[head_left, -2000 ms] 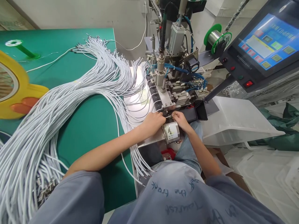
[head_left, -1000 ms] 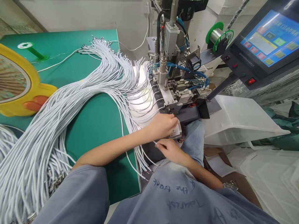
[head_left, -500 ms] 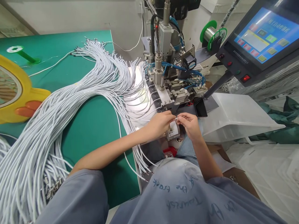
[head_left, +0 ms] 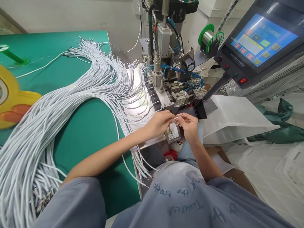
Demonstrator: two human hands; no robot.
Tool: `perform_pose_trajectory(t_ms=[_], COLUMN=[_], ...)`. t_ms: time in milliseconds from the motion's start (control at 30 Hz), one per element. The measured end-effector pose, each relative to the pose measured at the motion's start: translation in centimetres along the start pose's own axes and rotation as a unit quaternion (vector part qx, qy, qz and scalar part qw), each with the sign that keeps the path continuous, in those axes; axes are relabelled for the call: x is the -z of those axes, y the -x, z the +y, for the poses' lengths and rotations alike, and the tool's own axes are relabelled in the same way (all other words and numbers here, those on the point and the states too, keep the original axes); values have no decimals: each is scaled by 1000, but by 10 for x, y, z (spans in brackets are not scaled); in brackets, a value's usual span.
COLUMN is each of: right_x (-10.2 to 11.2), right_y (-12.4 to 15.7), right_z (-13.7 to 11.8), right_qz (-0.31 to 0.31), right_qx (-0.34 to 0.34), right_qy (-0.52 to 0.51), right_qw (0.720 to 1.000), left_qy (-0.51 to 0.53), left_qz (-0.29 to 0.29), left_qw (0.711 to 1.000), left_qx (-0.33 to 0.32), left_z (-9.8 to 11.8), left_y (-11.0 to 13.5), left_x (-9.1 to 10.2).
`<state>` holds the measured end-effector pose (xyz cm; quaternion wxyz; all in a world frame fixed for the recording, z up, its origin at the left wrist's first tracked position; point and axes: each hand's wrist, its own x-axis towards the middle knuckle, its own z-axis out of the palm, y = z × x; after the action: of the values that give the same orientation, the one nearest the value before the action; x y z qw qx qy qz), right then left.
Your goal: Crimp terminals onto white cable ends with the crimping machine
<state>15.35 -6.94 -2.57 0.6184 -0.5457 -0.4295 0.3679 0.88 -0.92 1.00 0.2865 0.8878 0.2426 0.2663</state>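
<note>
Between my two hands is the end of a white cable [head_left: 176,118], pinched from both sides. My left hand [head_left: 162,122] has its thumb and fingers closed on it, and my right hand [head_left: 188,124] grips it from the right; the fingers hide most of the tip. Both hands are at the near end of a soldering-type machine [head_left: 163,79] with metal cylinders and blue air tubes. Several white cables lie in a row along its black feed track [head_left: 152,95]. A large bundle of white cables [head_left: 78,85] spreads over the green table to my left.
A tilted touch screen [head_left: 261,39] and a green spool of wire [head_left: 210,38] stand right of the machine. Below them is a translucent plastic bin [head_left: 235,114]. On the green table [head_left: 83,133] sit a yellow duck-shaped object [head_left: 14,95] and a green spool stand [head_left: 14,56].
The view has shifted slightly to the right, so things appear further left. Both hands stay together on the cable end, whose white piece shows a little more between the fingers.
</note>
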Motion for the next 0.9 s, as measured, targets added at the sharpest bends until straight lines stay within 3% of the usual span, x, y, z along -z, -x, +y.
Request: perform_pose_trajectory(t_ms=[300,500,667,800,900], right_x=[18,4,-5,1,10], right_y=[-12,-1,1,-5,-12], right_z=[-16,-7,3,-3,-12], right_qz=[-65,19,70,41,-42], right_qx=[55,46,23,81,128], right_qy=[100,54,55,142,234], right_qw=[991,997,996,986,963], left_qy=[-71,-66,-129,-222,-297], left_qz=[-41,-20,-33,-60,-85], left_qw=[996,995,988,968,944], left_qx=[-43,-70,-82,-99,-119], left_z=[-6,-8,-7,-8,-10], left_y=[1,3,3,1,-2], left_x=[1,-3,-2,4,10])
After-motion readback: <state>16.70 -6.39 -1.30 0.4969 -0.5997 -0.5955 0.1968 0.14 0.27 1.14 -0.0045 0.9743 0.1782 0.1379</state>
